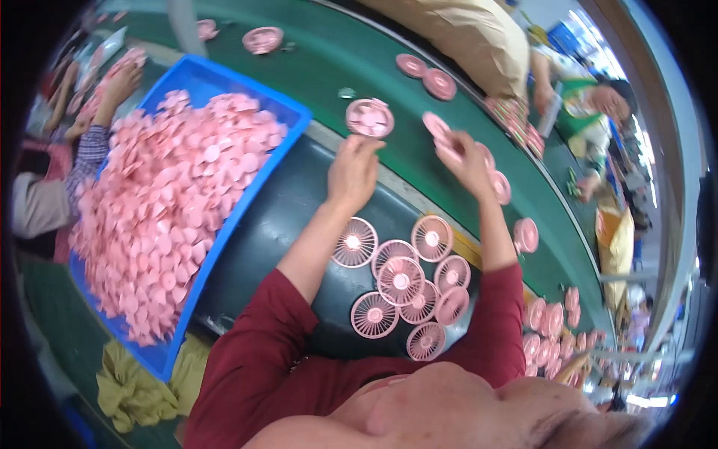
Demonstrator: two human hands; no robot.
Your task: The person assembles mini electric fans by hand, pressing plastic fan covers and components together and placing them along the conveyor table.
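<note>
Hands reach out over the work: the person's left hand [354, 170] pinches the near edge of a round pink plastic fan housing with blades inside [369, 117], and the right hand [467, 161] has its fingers closed on a tilted pink plastic disc [435, 126]. Whether the housing touches the surface under it cannot be told.

Under these parts, a long green belt [299, 86] curves from upper left to lower right, carrying more round pink parts, the thickest group [553, 320] at lower right. Nearer the person is a smooth dark bench [258, 228]. To its left stands a deep blue rectangular plastic tray [196, 69], set at a slant, with a crumpled olive-yellow cloth [131, 385] below its near end. On the bench, between the person's forearms, lie about 9 round pink spoked plastic grilles [400, 280], some overlapping. Smaller again are the pink petal-shaped plastic pieces [172, 202] heaped in the tray. Smallest is a pale green scrap [346, 93] on the belt, just beyond the housing.
</note>
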